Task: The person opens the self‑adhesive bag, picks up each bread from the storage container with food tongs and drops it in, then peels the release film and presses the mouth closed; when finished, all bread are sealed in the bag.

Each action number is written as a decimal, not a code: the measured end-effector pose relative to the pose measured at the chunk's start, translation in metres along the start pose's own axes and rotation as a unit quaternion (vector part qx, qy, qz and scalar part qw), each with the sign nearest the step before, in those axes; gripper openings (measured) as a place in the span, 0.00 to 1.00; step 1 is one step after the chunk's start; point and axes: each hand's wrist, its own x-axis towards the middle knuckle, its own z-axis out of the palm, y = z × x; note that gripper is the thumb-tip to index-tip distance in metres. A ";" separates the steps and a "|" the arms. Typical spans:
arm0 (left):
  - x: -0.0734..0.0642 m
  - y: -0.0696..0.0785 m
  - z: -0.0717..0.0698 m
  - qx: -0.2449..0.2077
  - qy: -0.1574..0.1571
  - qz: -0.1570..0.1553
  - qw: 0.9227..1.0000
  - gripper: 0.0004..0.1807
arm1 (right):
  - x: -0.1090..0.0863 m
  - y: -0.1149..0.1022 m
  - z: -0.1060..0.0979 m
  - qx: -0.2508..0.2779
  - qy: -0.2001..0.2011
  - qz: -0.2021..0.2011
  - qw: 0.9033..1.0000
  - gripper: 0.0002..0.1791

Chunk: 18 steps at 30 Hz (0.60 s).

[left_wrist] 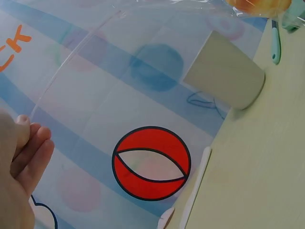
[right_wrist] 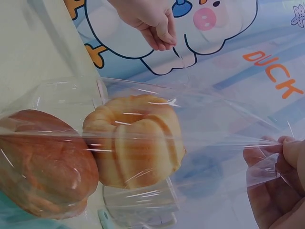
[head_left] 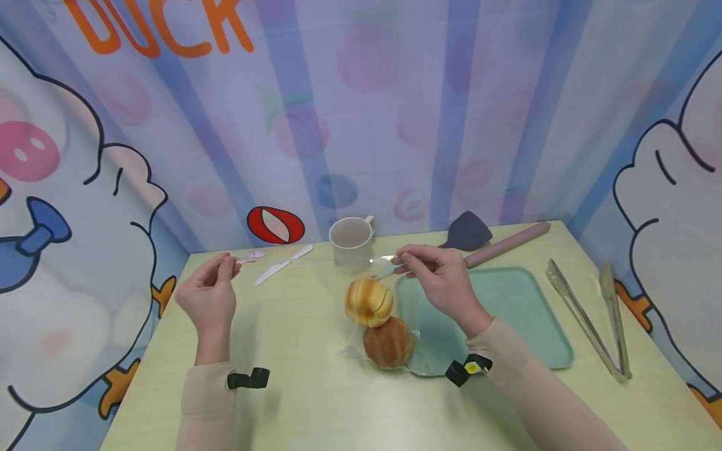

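Observation:
A clear plastic bag (right_wrist: 219,109) hangs stretched between the two hands. Inside it are a ridged yellow bread roll (head_left: 369,302) and a rounder brown bread roll (head_left: 389,343); in the head view they appear over the table and the left side of the tray. At the left, the left hand (head_left: 209,288) pinches one side of the bag's top edge between thumb and fingers; in the left wrist view the film runs up from its fingertips. The right hand (head_left: 442,279) pinches the opposite side, film crumpled at its fingers (right_wrist: 262,148).
Behind the bag stands a white mug (head_left: 351,244). A white plastic knife (head_left: 284,265) lies left of it. At right are a mint tray (head_left: 524,319), metal tongs (head_left: 583,322), a dark spatula head (head_left: 469,232) and a pink rod (head_left: 510,243). A printed curtain (head_left: 383,125) backs the table.

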 end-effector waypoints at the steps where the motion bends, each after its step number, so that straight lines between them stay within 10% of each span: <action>1: 0.000 -0.001 0.000 0.009 0.008 0.002 1.000 0.10 | 0.000 0.000 0.000 -0.002 -0.001 0.000 1.000 0.08; 18: 0.003 -0.022 -0.015 0.156 0.059 -0.025 0.986 0.13 | -0.002 -0.008 0.009 -0.002 -0.032 -0.018 0.999 0.08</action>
